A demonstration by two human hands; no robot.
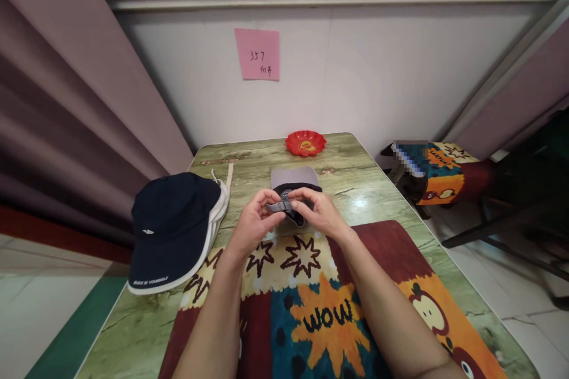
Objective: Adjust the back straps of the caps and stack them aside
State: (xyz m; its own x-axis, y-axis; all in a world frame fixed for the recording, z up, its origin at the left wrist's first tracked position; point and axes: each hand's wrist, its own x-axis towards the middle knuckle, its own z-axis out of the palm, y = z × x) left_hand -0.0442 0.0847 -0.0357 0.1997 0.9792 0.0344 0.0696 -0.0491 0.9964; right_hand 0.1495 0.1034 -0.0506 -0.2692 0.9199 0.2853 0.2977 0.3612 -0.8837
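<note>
A grey baseball cap (294,176) lies upside down or tipped on the table, its brim pointing away from me and its dark inside partly showing. Both hands are at its back strap (279,206). My left hand (256,216) pinches the strap's left end between thumb and fingers. From the other side, my right hand (316,211) grips the strap near its buckle, fingers curled over the cap's edge. The fingers hide part of the cap. To the left sits a stack of caps, a navy cap (175,213) on top with white ones (219,213) beneath.
A red scalloped dish (306,143) stands at the table's far edge by the wall. A colourful patterned mat (306,314) covers the near part of the green marbled table (351,157). A pink note (258,54) is on the wall. At right is a stool (448,174) with a similar cover.
</note>
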